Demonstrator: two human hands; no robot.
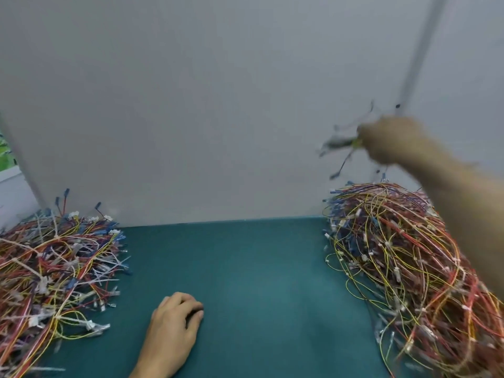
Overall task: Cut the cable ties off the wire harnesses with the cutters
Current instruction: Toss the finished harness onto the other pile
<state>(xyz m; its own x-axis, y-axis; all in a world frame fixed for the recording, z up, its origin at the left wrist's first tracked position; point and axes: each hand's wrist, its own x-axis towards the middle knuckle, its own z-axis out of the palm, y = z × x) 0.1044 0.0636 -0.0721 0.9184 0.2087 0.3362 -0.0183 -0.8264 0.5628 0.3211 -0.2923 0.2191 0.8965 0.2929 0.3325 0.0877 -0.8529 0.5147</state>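
Observation:
My right hand (390,140) is raised above the right-hand pile, blurred by motion. It grips a small wire harness (344,162) whose thin wires and connectors stick out to the left. A green-yellow object (351,143) shows at my fingers, too blurred to tell whether it is the cutters. My left hand (174,326) rests on the green mat (245,268) near the front, fingers loosely curled, with nothing visible in it. A big pile of red, yellow and blue harnesses (395,255) lies at the right.
Another pile of harnesses (54,268), with many white cable ties sticking out, covers the left of the mat. A grey wall (218,105) rises right behind the mat. A grey vertical strip (420,50) runs up the wall at the right.

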